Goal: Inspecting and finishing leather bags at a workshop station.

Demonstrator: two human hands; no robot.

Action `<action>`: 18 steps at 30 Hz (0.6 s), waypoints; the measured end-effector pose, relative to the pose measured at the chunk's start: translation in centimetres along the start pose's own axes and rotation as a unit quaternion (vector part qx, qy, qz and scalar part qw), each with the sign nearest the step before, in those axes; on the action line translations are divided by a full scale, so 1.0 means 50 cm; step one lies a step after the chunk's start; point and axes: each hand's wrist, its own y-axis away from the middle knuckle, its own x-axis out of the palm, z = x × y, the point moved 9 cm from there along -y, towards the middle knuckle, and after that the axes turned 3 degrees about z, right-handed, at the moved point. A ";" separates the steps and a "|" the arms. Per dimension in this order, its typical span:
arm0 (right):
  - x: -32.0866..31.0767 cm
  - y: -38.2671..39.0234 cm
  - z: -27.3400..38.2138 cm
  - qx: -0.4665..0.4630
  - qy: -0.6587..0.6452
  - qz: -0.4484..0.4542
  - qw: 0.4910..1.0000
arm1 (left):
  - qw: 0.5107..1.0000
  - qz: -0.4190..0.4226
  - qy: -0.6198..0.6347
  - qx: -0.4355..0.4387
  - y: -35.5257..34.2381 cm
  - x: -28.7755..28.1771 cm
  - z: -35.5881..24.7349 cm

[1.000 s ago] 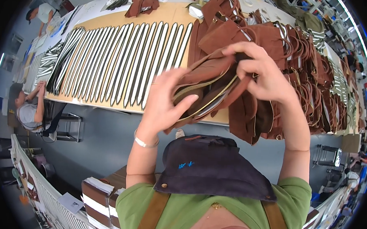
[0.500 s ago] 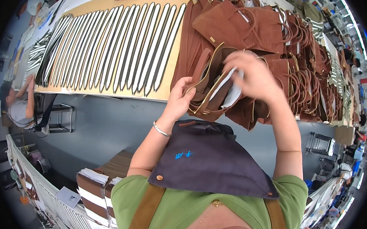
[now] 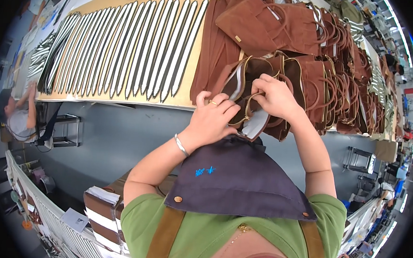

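Observation:
A brown handbag [image 3: 227, 85] lies open at the table's near edge, with gold zips along its compartments. My left hand [image 3: 211, 117] grips its near left side, fingers bent over the rim and thumb toward the front. My right hand [image 3: 276, 97] pinches the zipped edge of a middle compartment, knuckles raised above the opening. Below that hand a white sheet [image 3: 255, 124] shows between the bag's layers. What lies deeper inside the bag is hidden by my hands and the folds.
Many black-and-white strips [image 3: 131, 50] lie in a row on the tan table [image 3: 190, 77] at left. More brown bags [image 3: 263, 27] with looped handles pile up behind and to the right. A stool [image 3: 361, 160] stands on the right. At far left another person [image 3: 22, 117] sits at the table.
My left hand has turned over the bag's near left rim. My right hand, blurred before, now pinches a zipped edge. The bag has turned, its compartments spread wider.

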 end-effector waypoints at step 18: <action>0.151 0.139 0.028 -0.102 0.130 0.167 0.972 | 0.994 0.075 -0.079 -0.018 0.035 0.047 0.040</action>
